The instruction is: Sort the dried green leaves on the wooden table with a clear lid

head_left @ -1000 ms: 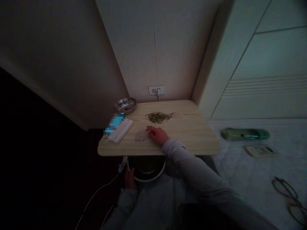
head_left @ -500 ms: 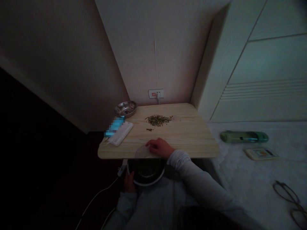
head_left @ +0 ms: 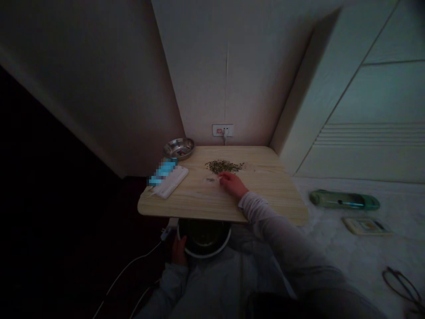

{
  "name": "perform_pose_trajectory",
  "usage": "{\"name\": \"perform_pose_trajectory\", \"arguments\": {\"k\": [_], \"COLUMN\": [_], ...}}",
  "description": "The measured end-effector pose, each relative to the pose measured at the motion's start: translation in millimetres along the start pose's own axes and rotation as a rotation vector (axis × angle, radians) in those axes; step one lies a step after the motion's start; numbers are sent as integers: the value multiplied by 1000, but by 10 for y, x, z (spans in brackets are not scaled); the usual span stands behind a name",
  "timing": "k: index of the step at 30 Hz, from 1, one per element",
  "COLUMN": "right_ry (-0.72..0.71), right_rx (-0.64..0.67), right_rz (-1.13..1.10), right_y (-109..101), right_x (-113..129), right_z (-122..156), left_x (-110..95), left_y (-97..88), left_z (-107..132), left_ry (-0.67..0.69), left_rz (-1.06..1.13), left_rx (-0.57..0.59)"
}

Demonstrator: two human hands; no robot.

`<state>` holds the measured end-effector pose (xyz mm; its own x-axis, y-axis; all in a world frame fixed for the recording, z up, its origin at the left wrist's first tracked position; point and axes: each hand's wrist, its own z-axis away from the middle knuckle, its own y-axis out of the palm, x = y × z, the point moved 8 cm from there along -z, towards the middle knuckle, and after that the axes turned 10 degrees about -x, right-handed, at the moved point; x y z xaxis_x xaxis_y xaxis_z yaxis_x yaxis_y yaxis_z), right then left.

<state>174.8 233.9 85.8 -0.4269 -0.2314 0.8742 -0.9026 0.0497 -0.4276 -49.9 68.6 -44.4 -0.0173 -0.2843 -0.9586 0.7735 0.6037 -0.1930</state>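
My left hand (head_left: 179,251) grips the left rim of a dark-looking bowl with a pale rim (head_left: 206,255), held under the table's front edge above my lap. My right hand (head_left: 232,184) is over the table, its fingers pinched on a thin, see-through piece (head_left: 212,178) whose outline is faint. Just beyond the fingertips lies a loose pile of small dark green grains or seeds (head_left: 223,166), spread on the wood. A small clump shows dimly by the see-through piece. What is inside the bowl is too dark to make out.
On the light wooden table (head_left: 186,204), a steel bowl (head_left: 179,148) stands back left, beside a phone (head_left: 163,172) and a white power bank (head_left: 171,182). A white cable (head_left: 124,268) hangs at left. A green bottle-like object (head_left: 345,200) and another phone (head_left: 367,226) lie on the bed at right.
My right hand has moved from the table's front edge above the bowl forward to the near side of the pile, carrying the see-through piece. My left hand stays on the bowl.
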Motion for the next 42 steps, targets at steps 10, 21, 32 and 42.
{"name": "perform_pose_trajectory", "arguments": {"k": [10,21,32,42], "right_ry": [-34,-68,-69,-80], "right_rx": [-221,-185,-94,-106], "right_rz": [164,268,188,230], "right_y": [-129,-87,-52,-58], "right_x": [-152,-132,-128,-114], "right_z": [-101,-97,-64,-39], "left_x": [-182,-205,-191,-308], "left_y": [9,-1,-4,5], "left_z": [101,166,141,213], "left_ry": [65,113,79,104], "left_rz": [-64,-43,-50,11], "left_rx": [-9,-104,-72,-113]}}
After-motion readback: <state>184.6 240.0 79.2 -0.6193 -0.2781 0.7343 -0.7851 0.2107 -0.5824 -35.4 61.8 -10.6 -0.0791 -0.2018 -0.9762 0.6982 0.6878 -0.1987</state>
